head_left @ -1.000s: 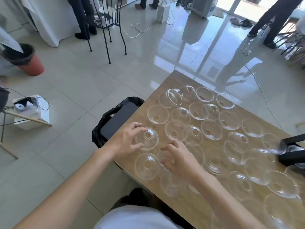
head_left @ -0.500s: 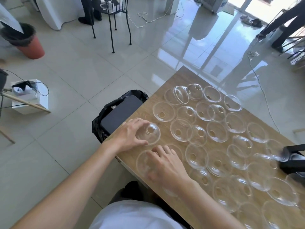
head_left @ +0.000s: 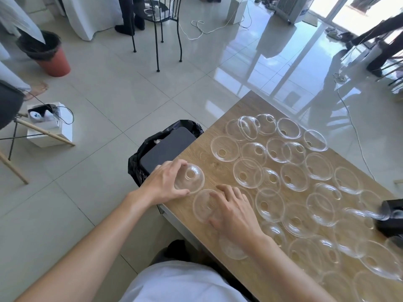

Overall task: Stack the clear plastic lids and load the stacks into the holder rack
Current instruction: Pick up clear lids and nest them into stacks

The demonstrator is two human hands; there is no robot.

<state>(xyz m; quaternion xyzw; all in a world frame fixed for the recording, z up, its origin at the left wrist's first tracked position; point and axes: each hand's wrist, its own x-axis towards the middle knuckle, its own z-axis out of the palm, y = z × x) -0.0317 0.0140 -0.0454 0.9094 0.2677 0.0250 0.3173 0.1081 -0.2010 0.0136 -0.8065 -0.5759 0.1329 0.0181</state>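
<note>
Several clear dome lids lie spread over the wooden table (head_left: 209,149), each with a round hole in its top. My left hand (head_left: 165,184) grips one dome lid (head_left: 192,178) at the table's near left corner, fingers and thumb round its rim. My right hand (head_left: 233,211) rests with fingers spread on a second lid (head_left: 202,205) just beside it, partly covering it. The black holder rack (head_left: 390,216) stands at the right edge, only partly in view, with a lid at its mouth.
A black bin (head_left: 165,147) with a dark flat lid stands against the table's left side. On the tiled floor are a metal chair (head_left: 168,29), a red pot (head_left: 54,62), a white box (head_left: 50,125) and cables. People stand at the far edges.
My left hand has closed round the dome lid at the corner. My right hand slid left and nearer, from the lids further in onto the lid beside it.
</note>
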